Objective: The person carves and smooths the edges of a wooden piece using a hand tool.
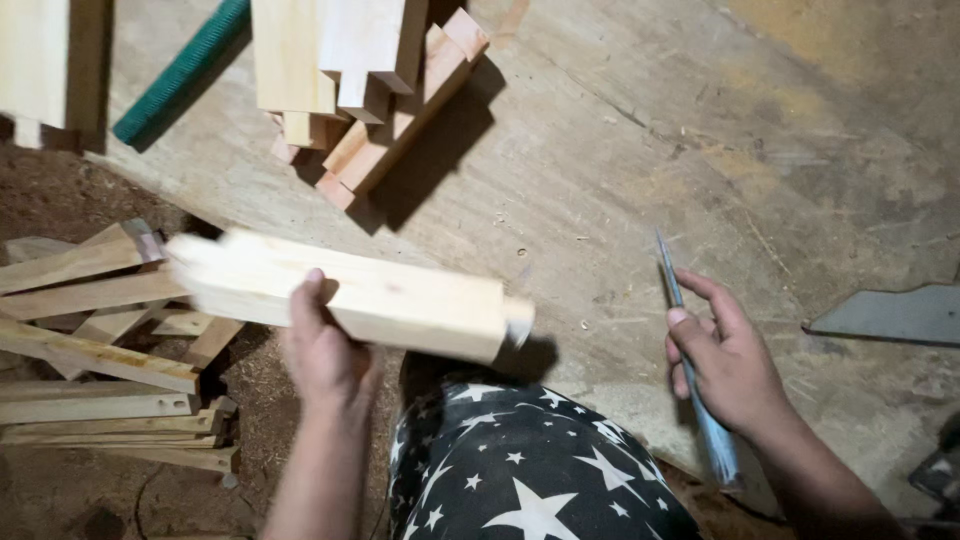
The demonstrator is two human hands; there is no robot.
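Your left hand [325, 355] grips a motion-blurred wooden block [345, 292]; your right hand [728, 360] closes on a thin metal tool [690, 365], its near end indistinct.

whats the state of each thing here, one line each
left hand: gripping a wood block, lifted
wood block: held off the bench, tilted, slightly blurred
right hand: closed around a thin metal blade
metal blade: held, tip up
stacked blocks: piled on the bench
wood strips: heaped on the floor
green rod: lying flat
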